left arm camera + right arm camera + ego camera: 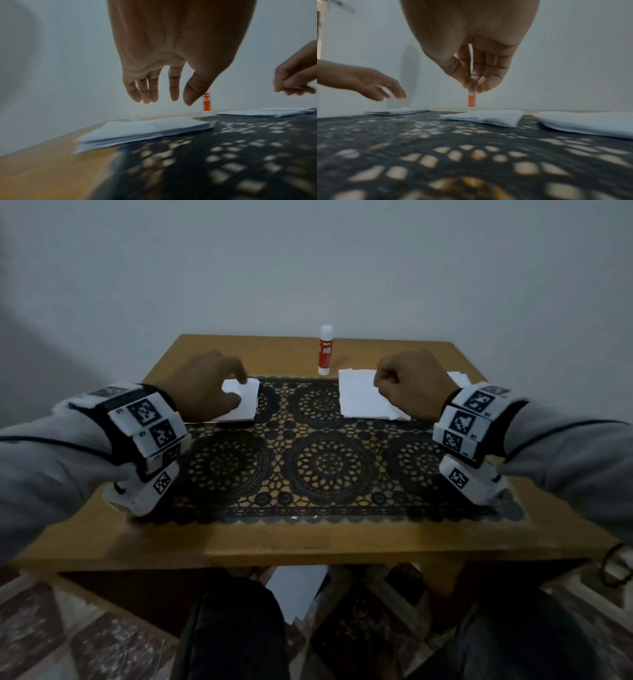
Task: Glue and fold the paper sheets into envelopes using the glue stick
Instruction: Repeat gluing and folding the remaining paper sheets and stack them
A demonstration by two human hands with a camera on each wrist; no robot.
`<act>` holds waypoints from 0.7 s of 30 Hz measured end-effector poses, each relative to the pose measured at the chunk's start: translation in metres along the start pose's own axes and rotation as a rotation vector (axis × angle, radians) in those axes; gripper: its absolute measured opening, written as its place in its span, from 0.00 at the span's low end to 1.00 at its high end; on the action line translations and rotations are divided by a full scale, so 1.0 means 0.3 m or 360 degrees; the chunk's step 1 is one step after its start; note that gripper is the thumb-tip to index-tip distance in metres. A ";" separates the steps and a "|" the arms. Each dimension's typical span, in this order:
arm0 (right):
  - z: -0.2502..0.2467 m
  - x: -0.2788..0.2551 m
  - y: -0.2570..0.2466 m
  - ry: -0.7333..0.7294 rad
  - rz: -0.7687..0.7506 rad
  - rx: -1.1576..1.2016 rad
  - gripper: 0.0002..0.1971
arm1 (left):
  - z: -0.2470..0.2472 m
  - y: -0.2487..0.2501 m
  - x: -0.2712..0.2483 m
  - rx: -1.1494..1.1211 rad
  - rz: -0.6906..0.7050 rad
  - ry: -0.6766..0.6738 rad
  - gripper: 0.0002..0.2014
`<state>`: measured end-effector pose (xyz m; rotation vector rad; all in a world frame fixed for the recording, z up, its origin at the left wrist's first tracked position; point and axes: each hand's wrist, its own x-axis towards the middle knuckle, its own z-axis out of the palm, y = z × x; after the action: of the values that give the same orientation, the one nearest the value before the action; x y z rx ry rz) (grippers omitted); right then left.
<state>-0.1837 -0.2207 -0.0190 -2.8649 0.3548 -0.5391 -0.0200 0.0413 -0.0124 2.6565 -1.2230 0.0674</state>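
Note:
A red and white glue stick (325, 350) stands upright at the back of the table, capped and apart from both hands. My left hand (236, 392) hovers over a stack of folded white papers (245, 405) at the left. In the left wrist view its fingers (174, 88) hang straight just above that stack (145, 129) and touch nothing. My right hand (383, 385) is curled into a loose fist above the flat white sheets (359, 398) on the right. In the right wrist view its fingers (481, 75) are tucked against the thumb with nothing visible between them.
A black lace mat (325, 460) covers the middle of the small wooden table (308, 542). A second pile of white sheets (590, 121) lies right of the first. A plain wall rises close behind the table's back edge. My knees are under the front edge.

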 end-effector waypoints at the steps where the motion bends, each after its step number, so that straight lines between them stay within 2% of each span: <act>1: 0.001 -0.001 0.021 0.0024 0.0006 0.0008 0.09 | 0.005 0.059 0.013 -0.0040 0.0094 0.0021 0.14; 4: 0.014 0.005 0.063 0.0051 0.0027 0.0029 0.09 | 0.032 0.224 0.062 -0.0124 0.0342 0.0050 0.12; 7: 0.023 0.018 0.082 0.0072 0.0072 0.0059 0.09 | 0.080 0.326 0.131 -0.0122 0.0478 -0.0037 0.14; 15: 0.048 0.036 0.123 0.0019 0.0263 0.0049 0.09 | 0.166 0.433 0.215 0.0008 0.0481 -0.0332 0.24; 18: 0.050 0.041 0.124 -0.0003 0.0318 0.0069 0.09 | 0.178 0.432 0.221 0.0066 0.0493 -0.0386 0.22; 21: 0.047 0.039 0.124 -0.0011 0.0340 0.0061 0.09 | 0.178 0.433 0.223 0.0057 0.0493 -0.0313 0.19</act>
<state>-0.1750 -0.2571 -0.0370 -2.7461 0.6329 -0.4897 -0.0770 -0.1022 -0.0330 2.5271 -1.7029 -0.1275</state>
